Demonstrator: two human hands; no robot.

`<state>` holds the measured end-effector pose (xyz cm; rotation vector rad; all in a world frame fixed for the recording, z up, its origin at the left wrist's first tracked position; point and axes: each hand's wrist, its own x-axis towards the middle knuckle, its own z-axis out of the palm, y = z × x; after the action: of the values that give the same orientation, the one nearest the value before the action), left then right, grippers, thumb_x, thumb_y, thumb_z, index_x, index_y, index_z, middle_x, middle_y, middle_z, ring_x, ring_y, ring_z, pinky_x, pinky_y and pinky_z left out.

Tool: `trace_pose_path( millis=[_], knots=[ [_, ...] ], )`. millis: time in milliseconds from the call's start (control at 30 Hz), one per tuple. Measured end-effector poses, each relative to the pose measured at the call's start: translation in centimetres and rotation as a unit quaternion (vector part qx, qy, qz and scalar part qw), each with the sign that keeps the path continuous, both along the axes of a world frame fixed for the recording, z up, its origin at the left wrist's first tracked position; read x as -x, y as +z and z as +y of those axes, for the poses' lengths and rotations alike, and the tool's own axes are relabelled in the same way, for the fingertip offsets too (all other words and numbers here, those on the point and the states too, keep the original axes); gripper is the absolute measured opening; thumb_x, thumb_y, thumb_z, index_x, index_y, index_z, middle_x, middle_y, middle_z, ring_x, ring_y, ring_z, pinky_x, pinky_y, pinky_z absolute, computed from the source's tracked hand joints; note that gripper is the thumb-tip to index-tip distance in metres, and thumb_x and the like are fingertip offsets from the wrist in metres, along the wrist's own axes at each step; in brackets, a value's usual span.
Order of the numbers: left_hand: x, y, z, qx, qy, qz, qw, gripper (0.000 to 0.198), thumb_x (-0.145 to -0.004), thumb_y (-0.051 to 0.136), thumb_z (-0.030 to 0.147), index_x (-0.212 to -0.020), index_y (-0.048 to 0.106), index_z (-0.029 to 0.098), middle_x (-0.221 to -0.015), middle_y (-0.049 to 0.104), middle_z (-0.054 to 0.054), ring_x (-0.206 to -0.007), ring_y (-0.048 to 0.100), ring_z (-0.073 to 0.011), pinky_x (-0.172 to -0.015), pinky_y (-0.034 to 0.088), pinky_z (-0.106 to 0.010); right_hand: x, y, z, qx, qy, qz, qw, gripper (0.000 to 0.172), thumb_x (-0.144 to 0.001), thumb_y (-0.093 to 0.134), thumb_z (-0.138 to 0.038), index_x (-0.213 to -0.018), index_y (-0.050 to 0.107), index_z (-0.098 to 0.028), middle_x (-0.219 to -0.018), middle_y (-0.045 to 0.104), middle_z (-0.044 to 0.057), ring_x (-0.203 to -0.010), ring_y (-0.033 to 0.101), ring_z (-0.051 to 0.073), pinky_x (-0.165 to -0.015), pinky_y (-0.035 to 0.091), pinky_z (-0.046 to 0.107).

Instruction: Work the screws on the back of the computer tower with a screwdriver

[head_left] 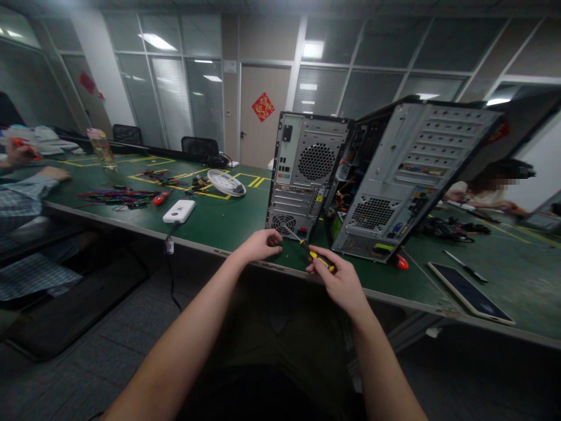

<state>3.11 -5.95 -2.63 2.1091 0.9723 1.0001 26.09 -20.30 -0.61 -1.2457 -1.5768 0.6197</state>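
My right hand (339, 279) grips a yellow-and-black screwdriver (322, 258). Its thin shaft points up and left at the lower back of a computer tower (302, 202), by the round power-supply grille (284, 225). Whether the tip touches the case I cannot tell. Close to the table edge, left of the screwdriver, my left hand (259, 245) rests with half-curled fingers. A gap shows between its thumb and fingers, and nothing is visible in it. Directly right of the tower stands a second, larger tower (385, 193), tilted in view, with some inner wires showing.
Left on the green table (219, 225) are a white power bank (179, 211) with a cable, a wire heap (123, 196), a white perforated cover (226, 182) and a bottle (100, 149). Rightward lie a phone (471, 292), a pen (465, 266) and black cables (456, 229). People sit at both sides.
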Motion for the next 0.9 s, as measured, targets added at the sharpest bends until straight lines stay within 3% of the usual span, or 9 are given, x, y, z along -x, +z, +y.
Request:
trace_pose_path(
  millis=[167, 300, 433, 567, 800, 900],
  knots=[
    [-0.2, 0.9, -1.0, -0.028, -0.059, 0.035, 0.997, 0.022, -0.08, 0.085, 0.034, -0.099, 0.085, 0.022, -0.093, 0.081, -0.005, -0.084, 0.071, -0.0195, -0.078, 0.055, -0.027, -0.7, 1.1, -0.6, 0.002, -0.01, 0.016, 1.0, 0.061, -0.094, 0.072, -0.064, -0.131, 0.077, -0.015, -0.091, 0.081, 0.01, -0.083, 0.08, 0.024, -0.081, 0.067, 0.038],
    [-1.2, 1.0, -1.2, -0.04, -0.067, 0.066, 0.995, 0.025, -0.079, 0.086, 0.031, -0.103, 0.086, 0.023, -0.093, 0.081, -0.005, -0.084, 0.071, -0.0201, -0.079, 0.055, -0.028, -1.2, 1.9, -1.0, 0.0, -0.016, 0.004, 1.0, 0.063, -0.094, 0.073, -0.067, -0.131, 0.077, -0.016, -0.086, 0.081, 0.009, -0.081, 0.08, 0.024, -0.079, 0.068, 0.038],
    [-2.5, 0.8, -0.8, -0.047, -0.038, 0.089, 0.994, 0.009, -0.082, 0.08, 0.018, -0.087, 0.086, 0.023, -0.087, 0.081, -0.006, -0.081, 0.072, -0.0212, -0.085, 0.056, -0.031, -1.9, 2.4, -1.6, 0.002, -0.022, -0.008, 1.0, 0.061, -0.094, 0.073, -0.066, -0.13, 0.077, -0.016, -0.085, 0.082, 0.009, -0.081, 0.081, 0.024, -0.079, 0.068, 0.038],
    [-3.0, 0.9, -0.6, -0.044, -0.001, 0.093, 0.995, 0.014, -0.081, 0.077, 0.011, -0.079, 0.084, 0.024, -0.082, 0.08, -0.006, -0.081, 0.073, -0.0223, -0.088, 0.057, -0.031, -2.6, 2.7, -2.0, 0.008, -0.021, -0.016, 1.0, 0.06, -0.094, 0.074, -0.065, -0.13, 0.078, -0.017, -0.084, 0.082, 0.009, -0.08, 0.081, 0.025, -0.079, 0.068, 0.038],
    [-1.3, 1.0, -0.5, -0.022, 0.049, 0.053, 0.997, 0.018, -0.071, 0.083, 0.005, -0.072, 0.08, 0.022, -0.073, 0.075, -0.006, -0.075, 0.071, -0.0233, -0.088, 0.058, -0.034, -3.8, 3.2, -2.6, 0.005, -0.028, -0.016, 0.999, 0.057, -0.096, 0.072, -0.063, -0.13, 0.078, -0.018, -0.084, 0.082, 0.009, -0.081, 0.08, 0.025, -0.078, 0.067, 0.038],
    [-0.3, 1.0, 0.0, -0.013, 0.084, 0.021, 0.996, 0.016, -0.074, 0.082, 0.007, -0.077, 0.081, 0.022, -0.076, 0.076, -0.005, -0.079, 0.072, -0.0233, -0.09, 0.058, -0.034, -4.1, 3.4, -2.7, 0.005, -0.026, -0.038, 0.999, 0.054, -0.098, 0.069, -0.058, -0.132, 0.077, -0.017, -0.084, 0.082, 0.009, -0.08, 0.08, 0.025, -0.079, 0.066, 0.037]
  ],
)
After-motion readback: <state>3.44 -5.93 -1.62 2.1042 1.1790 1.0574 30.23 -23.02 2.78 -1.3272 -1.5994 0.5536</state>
